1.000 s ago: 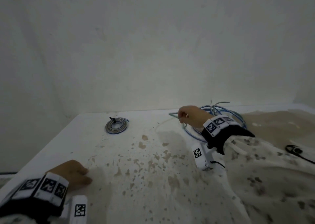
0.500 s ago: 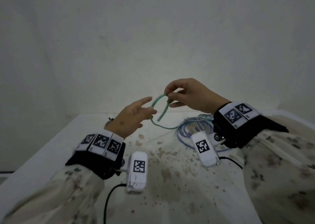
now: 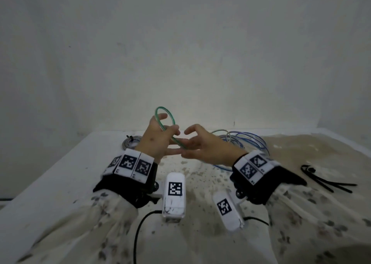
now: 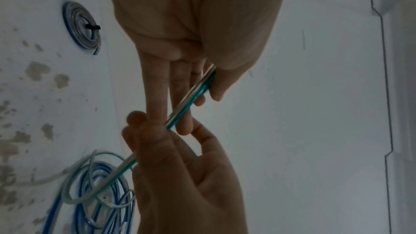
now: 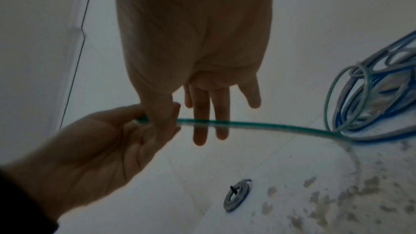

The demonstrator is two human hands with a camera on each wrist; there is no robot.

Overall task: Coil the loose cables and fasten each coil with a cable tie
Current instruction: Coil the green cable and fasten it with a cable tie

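Left hand (image 3: 155, 138) raised above the table (image 3: 60, 175), thumb and fingers pinching a green cable (image 3: 165, 121) bent into one loop. Right hand (image 3: 202, 146) just beside it, fingers loosely spread, cable running across them. Green cable trails down to the loose blue-grey cable pile (image 3: 241, 141) near the far edge. Tied coil (image 3: 130, 142) near the far left corner; black cable ties (image 3: 325, 180) at the right edge.

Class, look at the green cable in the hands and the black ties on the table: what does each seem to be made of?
Green cable: probably flexible, glossy, translucent plastic sheathing; it bends in a smooth loop and shows a bright sheen.
Black ties: apparently matte plastic strips, thin and nearly straight; too small to be sure.
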